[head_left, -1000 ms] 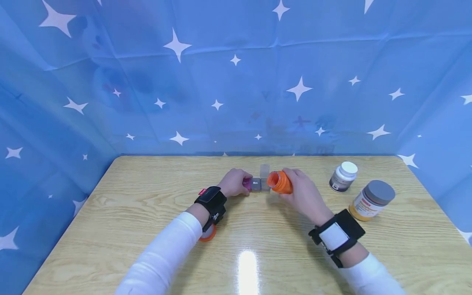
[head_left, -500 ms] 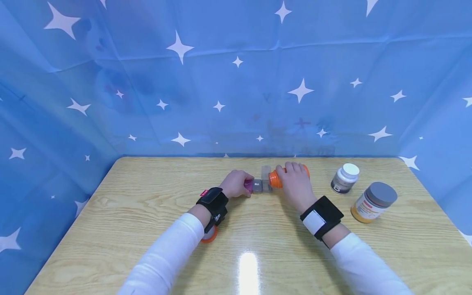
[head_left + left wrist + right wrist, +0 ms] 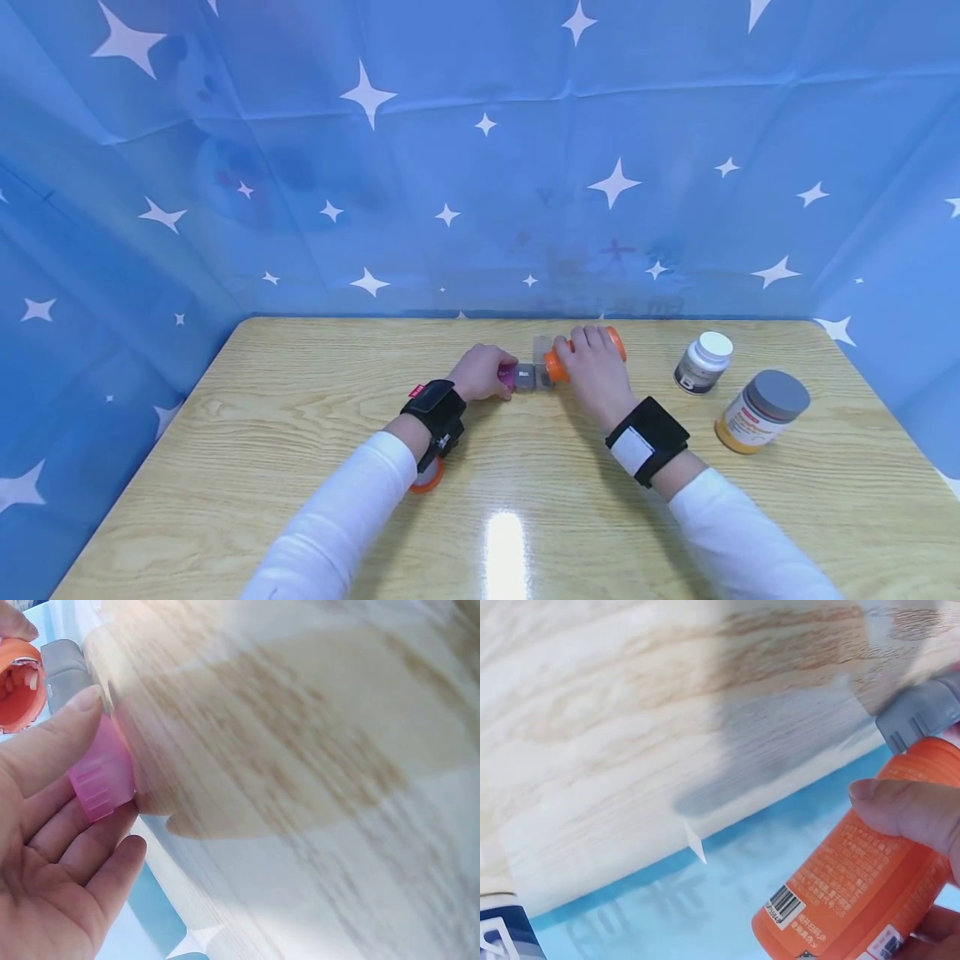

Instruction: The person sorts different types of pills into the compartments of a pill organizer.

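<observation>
My left hand (image 3: 480, 373) pinches the pink end of a small pill organizer (image 3: 523, 377) on the table. Grey compartments extend to the right of the pink part (image 3: 105, 769), and a translucent lid (image 3: 542, 348) stands raised at the far-right one. An orange pill bottle (image 3: 840, 877) is gripped in my right hand (image 3: 600, 379), tipped on its side with its uncapped mouth leftward at the raised-lid compartment. White pieces show inside the bottle mouth (image 3: 22, 682) in the left wrist view. What lies in the compartment cannot be made out.
A white-capped bottle (image 3: 703, 363) and a larger grey-lidded jar (image 3: 761, 412) stand upright at the right of the wooden table (image 3: 300, 400). An orange-rimmed cap (image 3: 427, 477) lies under my left wrist, partly hidden. Blue star-patterned cloth (image 3: 480, 208) hangs behind.
My right hand has turned over, swinging the bottle from mouth toward the camera to mouth pointing left, close to the organizer. My left hand keeps its pinch in place.
</observation>
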### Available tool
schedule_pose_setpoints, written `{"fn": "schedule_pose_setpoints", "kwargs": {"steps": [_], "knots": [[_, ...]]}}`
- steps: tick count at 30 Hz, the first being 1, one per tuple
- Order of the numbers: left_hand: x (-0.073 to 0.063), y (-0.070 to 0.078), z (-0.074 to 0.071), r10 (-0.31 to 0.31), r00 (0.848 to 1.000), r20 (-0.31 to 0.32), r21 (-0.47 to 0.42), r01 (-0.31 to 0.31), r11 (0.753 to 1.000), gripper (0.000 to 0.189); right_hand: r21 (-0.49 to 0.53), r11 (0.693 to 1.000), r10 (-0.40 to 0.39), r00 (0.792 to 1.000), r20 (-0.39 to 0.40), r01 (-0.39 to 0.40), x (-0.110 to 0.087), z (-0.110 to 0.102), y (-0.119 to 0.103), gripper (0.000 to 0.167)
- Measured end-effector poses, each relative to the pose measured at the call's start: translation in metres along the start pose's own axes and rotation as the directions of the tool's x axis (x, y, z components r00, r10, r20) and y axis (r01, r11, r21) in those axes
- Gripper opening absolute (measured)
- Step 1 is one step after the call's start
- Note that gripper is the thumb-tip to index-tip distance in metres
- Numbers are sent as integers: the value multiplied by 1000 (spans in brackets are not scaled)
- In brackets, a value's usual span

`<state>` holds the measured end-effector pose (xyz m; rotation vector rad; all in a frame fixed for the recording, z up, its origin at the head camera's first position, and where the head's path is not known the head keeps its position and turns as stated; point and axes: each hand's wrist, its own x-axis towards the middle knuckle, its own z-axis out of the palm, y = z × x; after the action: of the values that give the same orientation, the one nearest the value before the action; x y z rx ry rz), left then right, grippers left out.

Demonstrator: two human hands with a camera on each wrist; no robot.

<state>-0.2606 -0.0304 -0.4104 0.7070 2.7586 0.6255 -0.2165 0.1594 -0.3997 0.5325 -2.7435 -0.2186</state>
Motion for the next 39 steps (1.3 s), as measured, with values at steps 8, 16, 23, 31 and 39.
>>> {"fn": "schedule_pose_setpoints", "kwargs": {"steps": [8, 16, 23, 31, 39], "knots": [[1, -1, -1, 26, 1000, 4, 26, -26, 999, 53, -71, 996, -46, 999, -19, 44, 2, 1, -2, 50], [1, 1, -2, 23, 1000, 10, 31, -23, 999, 52, -99, 994, -53, 999, -9, 52, 3, 2, -3, 48], [0, 1, -2, 8, 1000, 15, 17, -8, 1000, 53, -42, 999, -34, 999, -3, 33, 2, 1, 0, 48], [0, 2, -2, 0, 1000, 20, 26, 0, 1000, 54, 56, 998, -4, 1000, -20, 5, -3, 4, 5, 46], [-1, 2, -3, 5, 1000, 22, 15, -5, 1000, 53, 412, 899, 147, 988, 36, -149, -16, -10, 8, 55]]}}
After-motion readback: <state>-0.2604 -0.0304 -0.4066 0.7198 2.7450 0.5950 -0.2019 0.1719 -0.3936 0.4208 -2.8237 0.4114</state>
